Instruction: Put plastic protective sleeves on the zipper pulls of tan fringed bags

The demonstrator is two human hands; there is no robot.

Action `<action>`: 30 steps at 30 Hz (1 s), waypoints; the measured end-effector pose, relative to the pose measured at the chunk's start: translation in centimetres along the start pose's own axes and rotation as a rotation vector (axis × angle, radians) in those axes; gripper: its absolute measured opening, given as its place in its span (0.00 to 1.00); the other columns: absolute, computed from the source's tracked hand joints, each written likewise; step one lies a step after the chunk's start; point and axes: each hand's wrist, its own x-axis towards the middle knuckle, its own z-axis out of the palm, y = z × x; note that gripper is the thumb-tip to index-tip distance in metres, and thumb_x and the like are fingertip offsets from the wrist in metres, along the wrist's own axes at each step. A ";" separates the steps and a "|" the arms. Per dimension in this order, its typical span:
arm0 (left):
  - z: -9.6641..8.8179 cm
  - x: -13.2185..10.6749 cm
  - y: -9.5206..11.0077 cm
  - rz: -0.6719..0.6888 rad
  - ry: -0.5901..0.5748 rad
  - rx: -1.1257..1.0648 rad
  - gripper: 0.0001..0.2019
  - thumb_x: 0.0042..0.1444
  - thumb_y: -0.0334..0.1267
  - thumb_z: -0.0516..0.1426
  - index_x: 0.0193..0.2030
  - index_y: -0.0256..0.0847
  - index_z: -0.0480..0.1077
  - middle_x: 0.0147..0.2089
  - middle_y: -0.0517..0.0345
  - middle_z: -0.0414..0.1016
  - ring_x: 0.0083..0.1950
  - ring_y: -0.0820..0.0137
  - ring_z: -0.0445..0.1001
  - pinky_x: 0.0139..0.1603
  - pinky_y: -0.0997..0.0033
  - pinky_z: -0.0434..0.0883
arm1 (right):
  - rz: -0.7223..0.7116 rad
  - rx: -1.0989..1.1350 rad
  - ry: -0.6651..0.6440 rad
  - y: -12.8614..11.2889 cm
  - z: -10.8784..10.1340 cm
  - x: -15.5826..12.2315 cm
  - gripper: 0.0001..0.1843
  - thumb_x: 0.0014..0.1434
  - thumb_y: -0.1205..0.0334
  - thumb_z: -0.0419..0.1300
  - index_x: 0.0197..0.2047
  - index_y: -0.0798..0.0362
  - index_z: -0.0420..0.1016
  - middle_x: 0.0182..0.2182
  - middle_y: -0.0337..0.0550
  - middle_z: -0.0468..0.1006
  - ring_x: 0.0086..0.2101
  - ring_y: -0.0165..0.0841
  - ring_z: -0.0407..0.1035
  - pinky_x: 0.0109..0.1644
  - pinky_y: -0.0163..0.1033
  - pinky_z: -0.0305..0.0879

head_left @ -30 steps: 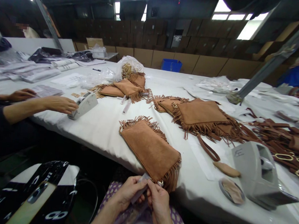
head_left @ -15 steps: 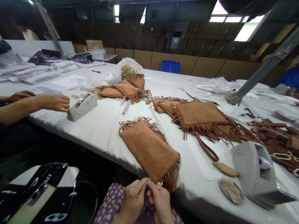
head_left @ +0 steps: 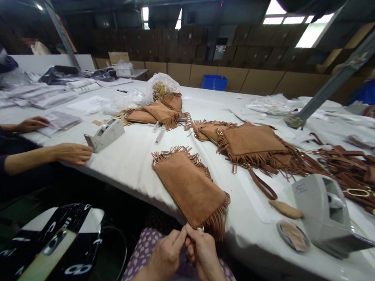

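**Both hands pinched on the ring at the pouch corner**

And here we go: the left hand [head_left: 165, 255] and right hand [head_left: 203, 256] are up at 6 o'clock, fingers curled and tips closed on a small metal ring [head_left: 200, 229]. It sits at the corner of a fringed suede pouch [head_left: 190, 192], lying on the edge of the white-covered table [head_left: 133, 175]. Over at 9 o'clock, a co-worker's hand [head_left: 72, 153] rests just beside a tape dispenser [head_left: 105, 135], while a larger grey tape dispenser [head_left: 322, 216] stands at 3 o'clock by tangled brown straps [head_left: 357, 171].
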 end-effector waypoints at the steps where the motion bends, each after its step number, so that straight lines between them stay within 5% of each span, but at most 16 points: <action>1: 0.1 -0.4 -0.1 0.021 0.032 -0.040 0.28 0.60 0.24 0.42 0.67 0.37 0.54 0.43 0.43 0.75 0.42 0.64 0.75 0.41 0.68 0.73 | -0.002 -0.008 -0.009 0.1 0.0 0.1 0.26 0.40 0.42 0.66 0.13 0.56 0.66 0.04 0.34 0.59 0.07 0.20 0.49 0.11 0.28 0.42; 6: -1.0 -3.6 -1.4 -0.035 0.046 -0.091 0.23 0.60 0.26 0.44 0.62 0.36 0.62 0.45 0.43 0.78 0.45 0.63 0.77 0.45 0.64 0.75 | -0.046 -0.073 -0.009 0.4 0.0 0.3 0.27 0.41 0.40 0.65 0.12 0.55 0.66 0.04 0.35 0.59 0.08 0.20 0.47 0.12 0.29 0.40; 10: -5.1 -3.5 -1.6 -0.408 0.016 -0.164 0.19 0.59 0.35 0.51 0.57 0.38 0.68 0.53 0.43 0.75 0.48 0.59 0.77 0.47 0.60 0.75 | -0.119 -0.117 0.042 0.1 -0.3 0.2 0.28 0.44 0.40 0.64 0.12 0.54 0.65 0.04 0.33 0.57 0.08 0.20 0.45 0.12 0.29 0.38; 13: -6.7 -0.7 0.0 -0.740 0.011 -0.508 0.26 0.60 0.45 0.50 0.63 0.36 0.60 0.57 0.39 0.71 0.24 0.71 0.76 0.23 0.70 0.73 | -0.165 -0.131 0.044 -0.1 -0.4 0.1 0.27 0.45 0.40 0.64 0.12 0.54 0.65 0.05 0.32 0.57 0.09 0.20 0.45 0.13 0.30 0.39; 15: -5.9 1.6 1.4 -0.842 -0.070 -0.772 0.33 0.58 0.52 0.51 0.65 0.33 0.55 0.52 0.38 0.75 0.16 0.76 0.70 0.15 0.74 0.66 | -0.188 -0.132 0.037 -0.1 -0.3 0.1 0.27 0.45 0.40 0.64 0.12 0.54 0.65 0.05 0.32 0.56 0.09 0.20 0.45 0.13 0.30 0.39; 18: -3.2 3.9 2.8 -0.866 -0.161 -0.980 0.37 0.51 0.59 0.56 0.57 0.27 0.64 0.33 0.46 0.80 0.15 0.75 0.69 0.15 0.77 0.64 | -0.210 -0.123 0.028 -0.1 -0.3 0.1 0.27 0.43 0.41 0.65 0.12 0.55 0.65 0.06 0.33 0.58 0.10 0.20 0.46 0.13 0.30 0.39; 21: -1.4 4.3 2.7 -0.834 -0.170 -1.027 0.33 0.47 0.63 0.56 0.40 0.29 0.73 0.20 0.55 0.74 0.11 0.78 0.63 0.14 0.79 0.60 | -0.217 -0.113 -0.009 -0.2 -0.6 0.2 0.27 0.43 0.41 0.65 0.12 0.55 0.65 0.07 0.36 0.62 0.10 0.20 0.48 0.14 0.30 0.38; 30: -1.9 4.2 2.2 -0.818 -0.130 -0.885 0.27 0.44 0.65 0.56 0.19 0.38 0.65 0.13 0.67 0.58 0.11 0.80 0.53 0.12 0.78 0.46 | -0.201 -0.217 -0.142 0.3 -0.7 0.4 0.31 0.49 0.35 0.57 0.13 0.54 0.63 0.07 0.36 0.62 0.09 0.21 0.48 0.15 0.30 0.40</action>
